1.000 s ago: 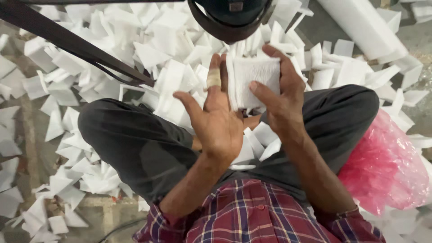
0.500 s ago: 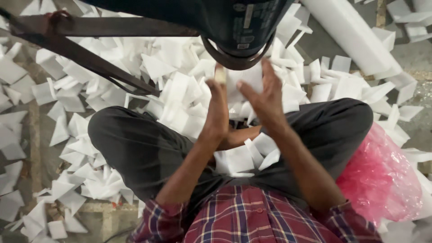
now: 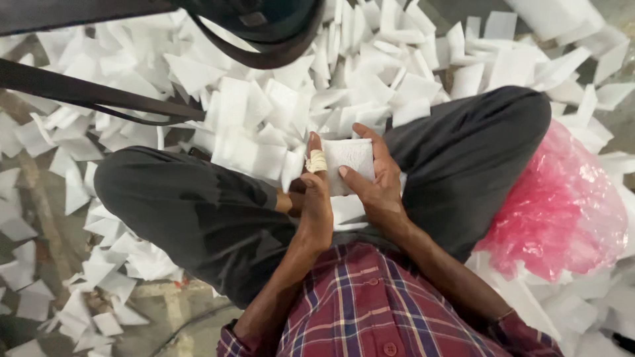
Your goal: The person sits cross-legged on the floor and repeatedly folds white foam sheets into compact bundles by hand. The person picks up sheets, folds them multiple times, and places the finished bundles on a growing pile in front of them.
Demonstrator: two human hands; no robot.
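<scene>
white paper heap [image 3: 370,73]: a loose spread of folded white pieces covers the floor ahead of the person and runs out to both sides; by the look of it, most of the work is still lying here unsorted.
grey trousers [image 3: 198,211]: the person sits cross-legged in the middle of the heap, knees wide, with a few white pieces resting in the lap.
pink bag [image 3: 562,211]: crinkled pink plastic lies just beside the right knee, touching it; what it holds cannot be made out.
dark strap [image 3: 99,92]: a black band crosses the upper left, above the paper, close to the camera.
plaid shirt [image 3: 370,311]: red check, at the bottom edge.
stack [image 3: 350,162]: a small squared bundle of white pieces, held upright over the lap between both hands; it seems only a little has been gathered so far.
right hand [image 3: 377,185]: fingers wrapped round the stack's far side, thumb on its face, holding it firmly.
left hand [image 3: 316,205]: pressed flat against the stack's left edge, fingers straight rather than curled.
bandage [image 3: 317,160]: pale wrap on one left finger.
</scene>
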